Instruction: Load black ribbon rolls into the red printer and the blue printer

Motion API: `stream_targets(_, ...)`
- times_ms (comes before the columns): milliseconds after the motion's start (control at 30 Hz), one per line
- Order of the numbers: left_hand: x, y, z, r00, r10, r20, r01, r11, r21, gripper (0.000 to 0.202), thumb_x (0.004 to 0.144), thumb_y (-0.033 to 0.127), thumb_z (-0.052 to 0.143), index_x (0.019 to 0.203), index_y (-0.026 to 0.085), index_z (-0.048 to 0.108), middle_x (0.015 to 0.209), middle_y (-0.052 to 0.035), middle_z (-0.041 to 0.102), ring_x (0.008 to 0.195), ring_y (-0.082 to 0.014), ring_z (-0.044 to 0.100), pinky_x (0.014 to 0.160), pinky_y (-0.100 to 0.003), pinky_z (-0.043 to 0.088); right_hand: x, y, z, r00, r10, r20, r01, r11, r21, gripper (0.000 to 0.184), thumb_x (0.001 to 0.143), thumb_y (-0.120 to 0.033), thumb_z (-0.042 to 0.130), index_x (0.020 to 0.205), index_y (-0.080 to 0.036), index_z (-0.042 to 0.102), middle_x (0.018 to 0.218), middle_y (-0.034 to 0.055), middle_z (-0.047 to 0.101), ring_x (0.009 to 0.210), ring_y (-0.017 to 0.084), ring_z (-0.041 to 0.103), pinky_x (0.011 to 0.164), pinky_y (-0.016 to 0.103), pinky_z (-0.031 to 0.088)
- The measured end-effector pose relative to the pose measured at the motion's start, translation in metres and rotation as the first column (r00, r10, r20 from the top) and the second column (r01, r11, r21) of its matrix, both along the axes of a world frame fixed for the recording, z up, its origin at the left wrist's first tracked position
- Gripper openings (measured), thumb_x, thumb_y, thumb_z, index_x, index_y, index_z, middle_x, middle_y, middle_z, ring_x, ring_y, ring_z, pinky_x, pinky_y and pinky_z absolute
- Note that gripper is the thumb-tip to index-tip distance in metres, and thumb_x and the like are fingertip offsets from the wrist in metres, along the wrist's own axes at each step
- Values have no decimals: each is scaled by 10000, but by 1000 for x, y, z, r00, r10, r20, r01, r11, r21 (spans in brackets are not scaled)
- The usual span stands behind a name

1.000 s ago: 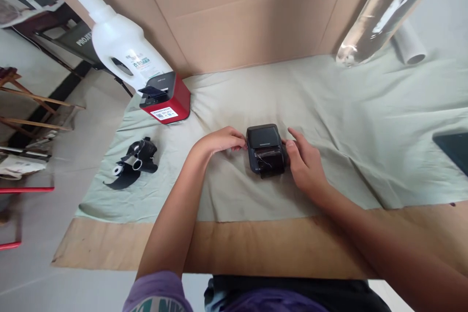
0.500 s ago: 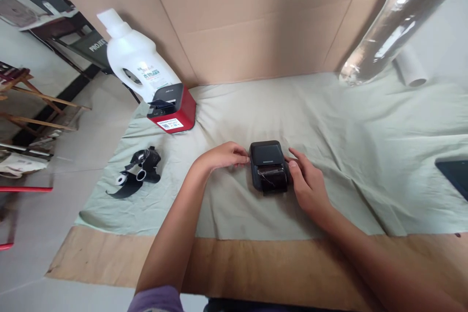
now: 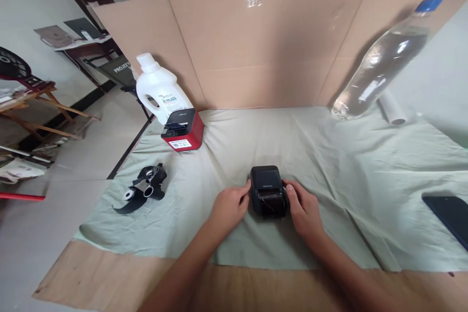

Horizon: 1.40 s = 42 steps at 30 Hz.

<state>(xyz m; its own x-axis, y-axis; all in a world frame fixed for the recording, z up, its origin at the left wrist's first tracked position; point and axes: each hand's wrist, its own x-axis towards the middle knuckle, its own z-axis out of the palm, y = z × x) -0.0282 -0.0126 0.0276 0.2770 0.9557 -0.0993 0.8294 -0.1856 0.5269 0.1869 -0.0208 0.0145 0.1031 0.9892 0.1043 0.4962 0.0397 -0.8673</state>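
Observation:
A small black label printer point(image 3: 266, 189) rests on the pale green cloth point(image 3: 329, 165) in the middle of the table. My left hand point(image 3: 229, 206) grips its left side with curled fingers. My right hand point(image 3: 304, 209) holds its right side, fingers wrapped round the edge. The printer's front faces me, with a shiny clear window on its lower part.
A red and black printer point(image 3: 182, 130) and a white jug point(image 3: 160, 88) stand at the back left. A black holder with small rolls point(image 3: 144, 189) lies left. A clear water bottle point(image 3: 380, 63) and a white roll point(image 3: 391, 108) are back right. A dark flat device point(image 3: 451, 214) lies right. A cardboard wall point(image 3: 256, 48) stands behind.
The view tilted up, showing more of the cardboard wall and room. Both hands closed in tighter round the black printer, which stays on the cloth.

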Motion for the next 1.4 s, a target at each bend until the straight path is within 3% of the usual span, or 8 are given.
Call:
stream_targets(133,2,-4,-3,994,-15,-110,15,1000,-2,515,927,163,451,1426,202,570,1066,-105,772,918,-232,723,832,-336,552,3,0,-5,1000,28,12,-28,1000,3,473,992,-486,389,1125,-173,717,935,86,773,793,227,703,707,318,528)
stream_targets(400,-11,4,-15,990,-105,-93,110,992,56,479,931,145,462,1370,247,625,978,-71,782,858,-196,724,798,-286,557,1,-4,-14,999,36,23,-36,999,-5,474,986,-481,393,1198,-167,679,1130,121,757,990,265,716,862,380,541)
stream_targets(700,-14,5,-20,987,-128,-97,139,983,118,478,912,136,495,1349,262,642,987,-65,785,859,-188,724,783,-265,549,1,-4,-9,997,67,42,-66,997,-29,489,989,-487,368,1191,-158,667,1065,115,767,948,267,716,822,376,525)
stream_targets(833,-16,8,-24,994,-109,0,108,988,111,484,904,126,493,1347,244,647,1046,-80,785,860,-197,729,793,-289,540,1,-4,-7,997,66,44,-65,998,-19,479,992,-475,368,1187,-157,669,1047,114,766,926,262,710,808,369,511)
stream_targets(967,-20,12,-32,966,-53,253,33,996,84,397,922,200,503,1259,233,709,1064,-78,784,781,-178,707,761,-284,536,2,-3,-7,996,71,46,-70,997,-21,467,997,-461,362,1176,-162,673,1013,107,770,887,255,707,785,365,498)
stream_targets(1067,-19,13,-35,919,9,394,-49,995,91,384,936,262,498,1243,191,717,886,-52,790,668,-149,639,676,-254,505,3,-3,-8,995,89,43,-89,996,-12,459,1002,-451,360,1183,-166,671,1029,106,768,895,253,706,792,363,494)
stream_targets(1167,-16,12,-35,913,-6,408,-55,989,137,420,939,288,492,1289,159,684,709,-3,705,575,-110,521,600,-219,429,4,-3,-9,994,101,34,-101,995,-1,452,1006,-440,360,1199,-166,664,1049,106,767,914,252,707,802,361,494)
stream_targets(1400,-15,11,-33,901,-7,433,-26,997,70,465,936,251,441,1349,164,636,629,26,589,587,-108,462,608,-216,406,4,-3,-7,994,105,25,-105,994,-25,450,1008,-447,353,1193,-179,665,1023,98,770,891,253,705,789,369,490)
